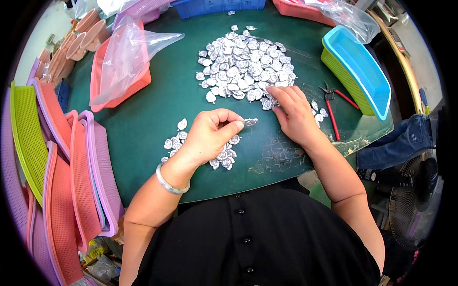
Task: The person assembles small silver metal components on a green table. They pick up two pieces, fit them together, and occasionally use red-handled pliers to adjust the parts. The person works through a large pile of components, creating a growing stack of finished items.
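Observation:
My left hand (pixel 212 136) is pinched between thumb and forefinger on a small silver metal rosette-shaped piece (pixel 250 122), held above the table's middle. Under and beside that hand lies a small group of similar pieces (pixel 224 158), partly covered by the wrist. My right hand (pixel 296 113) rests at the near right edge of a large heap of silver pieces (pixel 243 64). Its fingers and thumb are apart, with the fingertips touching pieces at the heap's edge. Several loose pieces (pixel 318 114) lie just right of it.
Red-handled pliers (pixel 334 112) lie open on the green table (pixel 152 102), right of my right hand. A blue and green basket (pixel 329 55) stands beyond them. At left are a coral basket (pixel 98 71) with a plastic bag and stacked baskets (pixel 102 162). A fan (pixel 412 200) stands lower right.

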Available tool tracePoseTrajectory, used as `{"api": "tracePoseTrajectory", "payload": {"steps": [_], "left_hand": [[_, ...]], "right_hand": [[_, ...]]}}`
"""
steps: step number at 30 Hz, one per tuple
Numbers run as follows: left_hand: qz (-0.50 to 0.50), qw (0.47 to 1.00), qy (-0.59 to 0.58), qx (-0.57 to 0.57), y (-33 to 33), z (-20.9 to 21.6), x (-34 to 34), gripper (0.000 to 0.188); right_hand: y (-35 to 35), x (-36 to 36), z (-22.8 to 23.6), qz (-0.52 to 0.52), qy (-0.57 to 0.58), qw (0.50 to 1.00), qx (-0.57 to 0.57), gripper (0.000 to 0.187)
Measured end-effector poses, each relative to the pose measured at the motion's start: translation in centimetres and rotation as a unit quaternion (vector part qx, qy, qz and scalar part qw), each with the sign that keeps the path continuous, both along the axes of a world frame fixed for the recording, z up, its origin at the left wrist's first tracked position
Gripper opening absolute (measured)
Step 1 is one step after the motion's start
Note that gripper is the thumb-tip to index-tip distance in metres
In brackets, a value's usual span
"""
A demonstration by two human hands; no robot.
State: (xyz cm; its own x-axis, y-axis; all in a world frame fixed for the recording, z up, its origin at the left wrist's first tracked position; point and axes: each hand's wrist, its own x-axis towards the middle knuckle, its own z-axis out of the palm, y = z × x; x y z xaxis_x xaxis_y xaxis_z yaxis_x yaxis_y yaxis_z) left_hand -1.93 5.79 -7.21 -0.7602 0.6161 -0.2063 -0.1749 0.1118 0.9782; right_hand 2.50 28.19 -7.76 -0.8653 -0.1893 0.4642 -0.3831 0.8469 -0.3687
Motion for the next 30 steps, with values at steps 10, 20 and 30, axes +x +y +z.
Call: {"api": "tracePoseTrajectory", "payload": {"steps": [10,20,30], "left_hand": [[0.001,0.99,0.13,-0.051,0.1,-0.2,0.2,0.006],[-0.041,0.904,0.406,-0.127,0.0,0.1,0.0,0.013],[-0.057,0.976,0.204,-0.043,0.5,0.1,0.5,0.012]], "right_hand": [[0.1,0.0,-0.1,-0.004,0.006,1.0,-0.026,0.048],[0.1,0.4,0.0,0.016,-0.162,0.925,-0.342,0.048],[-2.0,0.9,0.7,0.116,-0.248,0.747,-0.606,0.05]]}}
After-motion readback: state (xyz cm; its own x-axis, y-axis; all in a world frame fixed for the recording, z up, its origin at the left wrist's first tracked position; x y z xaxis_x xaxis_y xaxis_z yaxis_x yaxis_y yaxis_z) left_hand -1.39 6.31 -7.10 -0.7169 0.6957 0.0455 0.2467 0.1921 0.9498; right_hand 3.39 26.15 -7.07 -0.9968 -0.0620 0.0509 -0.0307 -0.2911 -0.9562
